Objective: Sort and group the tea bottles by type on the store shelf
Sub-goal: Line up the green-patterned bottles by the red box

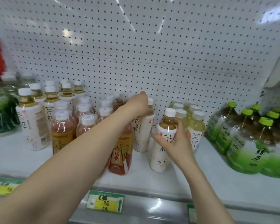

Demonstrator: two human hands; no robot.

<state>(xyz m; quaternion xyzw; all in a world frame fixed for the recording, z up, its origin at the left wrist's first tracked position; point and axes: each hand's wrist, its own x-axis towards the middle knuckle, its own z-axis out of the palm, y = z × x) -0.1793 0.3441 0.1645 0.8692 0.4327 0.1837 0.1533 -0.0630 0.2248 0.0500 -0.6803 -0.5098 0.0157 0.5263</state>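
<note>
My left hand (140,105) reaches across the shelf and grips the neck of a white-labelled tea bottle (143,135) near the pegboard. My right hand (173,138) wraps the front of another white-labelled tea bottle (160,157) with amber tea and a white cap, standing nearer the shelf edge. Under my left forearm stands a red-and-gold labelled bottle (120,159), partly hidden. More white-labelled tea bottles (34,125) stand at the left. Orange-labelled bottles (63,126) fill the middle. Pale yellow tea bottles (194,126) stand behind my right hand.
Shrink-wrapped packs of green-capped green tea (249,139) lie at the right. A dark green pack (2,117) sits at the far left. The white shelf (217,180) has price tags (105,202) on its front rail. A white pegboard (136,54) forms the back wall.
</note>
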